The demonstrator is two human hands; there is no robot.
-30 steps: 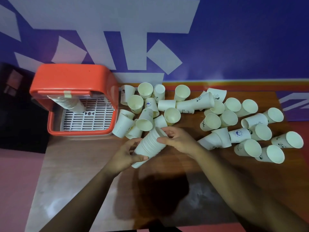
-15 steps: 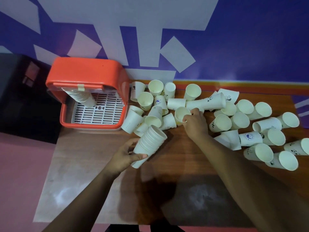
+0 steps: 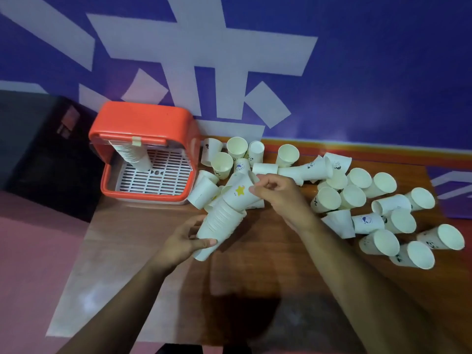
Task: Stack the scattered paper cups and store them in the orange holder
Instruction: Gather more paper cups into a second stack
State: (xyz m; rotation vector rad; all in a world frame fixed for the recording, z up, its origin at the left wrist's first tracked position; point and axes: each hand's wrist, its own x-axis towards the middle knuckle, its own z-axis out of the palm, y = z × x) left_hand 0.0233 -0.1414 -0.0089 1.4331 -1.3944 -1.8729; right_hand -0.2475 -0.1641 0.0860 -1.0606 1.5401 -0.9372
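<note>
Stacking step: the left hand (image 3: 182,242) has its grip wrapped round the stack (image 3: 219,224) just right of the orange holder (image 3: 143,121). The right hand (image 3: 281,198) pinches a star cup (image 3: 237,198) at the stack's mouth. Next, the cup needs seating squarely. Loose cups (image 3: 383,182) lie further right on the counter (image 3: 255,256).

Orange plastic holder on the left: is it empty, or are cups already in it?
Not empty. One nested stack of white paper cups sits inside the orange plastic holder, over its white slotted tray.

My brown wooden table (image 3: 260,251) meets a blue wall (image 3: 383,72) with white shapes; a black box (image 3: 38,154) sits beyond its left edge.
</note>
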